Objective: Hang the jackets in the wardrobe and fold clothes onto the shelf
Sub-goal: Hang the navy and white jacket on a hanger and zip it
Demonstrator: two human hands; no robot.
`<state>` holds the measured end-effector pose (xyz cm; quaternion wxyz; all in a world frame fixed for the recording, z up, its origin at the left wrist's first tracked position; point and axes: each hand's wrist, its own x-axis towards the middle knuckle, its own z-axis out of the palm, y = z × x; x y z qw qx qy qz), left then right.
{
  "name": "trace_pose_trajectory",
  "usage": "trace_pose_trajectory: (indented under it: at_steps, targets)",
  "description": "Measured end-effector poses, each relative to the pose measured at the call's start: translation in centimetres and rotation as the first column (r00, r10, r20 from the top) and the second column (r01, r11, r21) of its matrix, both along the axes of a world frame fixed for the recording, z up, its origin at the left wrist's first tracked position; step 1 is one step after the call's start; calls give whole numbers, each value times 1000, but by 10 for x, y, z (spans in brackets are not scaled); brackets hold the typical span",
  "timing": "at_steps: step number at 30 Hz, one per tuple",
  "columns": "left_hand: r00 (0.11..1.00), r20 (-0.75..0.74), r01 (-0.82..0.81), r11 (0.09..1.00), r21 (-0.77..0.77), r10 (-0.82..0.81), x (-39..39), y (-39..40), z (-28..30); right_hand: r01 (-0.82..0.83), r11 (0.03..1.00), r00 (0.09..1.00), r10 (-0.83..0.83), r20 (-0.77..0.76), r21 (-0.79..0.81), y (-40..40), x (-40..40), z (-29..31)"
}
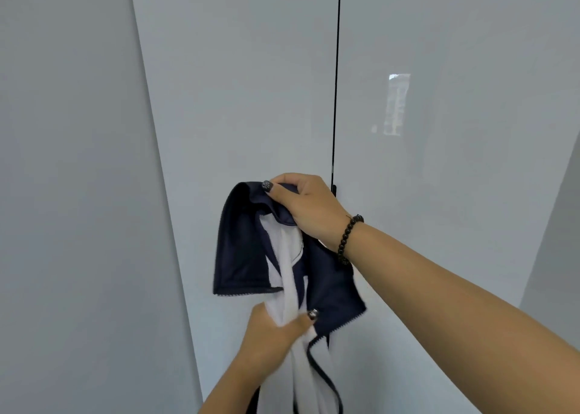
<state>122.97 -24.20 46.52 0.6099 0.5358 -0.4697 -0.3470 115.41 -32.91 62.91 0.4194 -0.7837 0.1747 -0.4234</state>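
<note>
1. Count first: one jacket, navy with white lining, two hands, and two glossy grey wardrobe doors, closed, with a thin dark gap between them.
2. Right hand is up top, fingers curled over the navy collar edge, gripping it. One beaded bracelet on that wrist.
3. Left hand is lower down, bunching the white fabric in a tight grasp.
4. So the jacket's hanging in the air between both hands, right in front of the doors.
5. Bottom of the jacket runs off the frame, and the folds are too blurry to say which part is which.
6. The doors hide whatever's inside the wardrobe.
</note>
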Motion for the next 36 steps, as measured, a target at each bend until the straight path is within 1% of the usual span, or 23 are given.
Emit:
trace_pose_trajectory:
  at_steps: [2, 4, 5, 6, 8, 10, 12, 13, 16, 18, 20, 22, 25, 29, 33, 36]
  targets:
    - [987, -104, -120, 992, 47, 124, 17, 5, -3, 24, 1000, 997, -25, -79, -15, -10, -7, -3]
    - [967, -160, -189, 980, 70, 198, 36, 10, -2, 65, 998, 977, -66, -202, -13, -24, -17, -9]
    - [958, -177, -215, 974, 68, 224, 43, 11, -1, 109, 994, 965, -104, -242, 8, -32, -22, -15]
    - [951, -189, -234, 970, 67, 243, 49, 12, 0, 172, 984, 956, -153, -249, 54, -40, -26, -22]
    - [944, -198, -257, 964, 63, 264, 58, 12, 2, 341, 925, 930, -305, -207, 169, -57, -32, -42]
    - [942, -192, -266, 961, 72, 275, 63, 9, 2, 503, 832, 861, -462, -213, 233, -72, -34, -62]
    - [944, -191, -259, 962, 80, 270, 66, 6, 1, 611, 761, 786, -551, -280, 217, -80, -33, -78]
    - [946, -192, -252, 965, 78, 262, 68, 5, 0, 641, 743, 757, -573, -314, 192, -82, -29, -82]
    - [956, -183, -219, 973, 73, 229, 74, 1, -2, 691, 717, 692, -621, -369, 89, -88, -17, -92]
    - [957, -195, -201, 976, 82, 214, 80, -2, -3, 717, 694, 661, -647, -380, 65, -93, -9, -97]
    - [940, -264, -191, 974, 120, 217, 89, -3, -7, 743, 664, 638, -670, -379, 78, -96, -3, -104]
    - [913, -348, -159, 971, 181, 214, 99, -2, -13, 751, 644, 649, -681, -339, 146, -95, 2, -112]
    - [906, -395, -92, 983, 160, 149, 115, 1, -20, 759, 616, 651, -704, -285, 212, -93, 7, -120]
    - [904, -412, -64, 988, 138, 116, 122, 3, -24, 772, 594, 636, -720, -278, 226, -88, 6, -120]
    - [914, -390, -62, 987, 147, 115, 118, 3, -25, 780, 590, 626, -722, -295, 210, -78, 3, -120]
    - [916, -381, -72, 986, 151, 125, 116, 5, -24, 784, 583, 620, -733, -278, 212, -66, 0, -122]
